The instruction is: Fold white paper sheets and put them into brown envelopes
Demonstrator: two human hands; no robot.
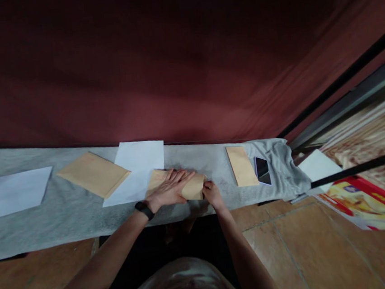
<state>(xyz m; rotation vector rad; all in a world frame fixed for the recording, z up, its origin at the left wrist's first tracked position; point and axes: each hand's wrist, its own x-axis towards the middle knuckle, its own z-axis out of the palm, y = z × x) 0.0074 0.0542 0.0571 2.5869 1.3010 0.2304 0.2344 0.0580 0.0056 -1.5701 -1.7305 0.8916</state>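
Note:
A brown paper envelope (194, 190) lies on the grey cloth right in front of me. My left hand (170, 188), with a black band on its wrist, rests flat across it with the fingers spread. At the envelope's right end, the fingers of my right hand (211, 193) are closed on its edge, which looks slightly raised there. The left hand covers much of the envelope's middle. Partly beneath the envelope's left side is a white sheet of paper (129, 197).
Another brown envelope (93, 173) overlaps the white sheet on the left. Farther left lies more white paper (11, 193). To the right are a brown envelope (242, 167) and a phone (262, 171) on the cloth (84, 223). A dark red panel (175, 105) rises behind.

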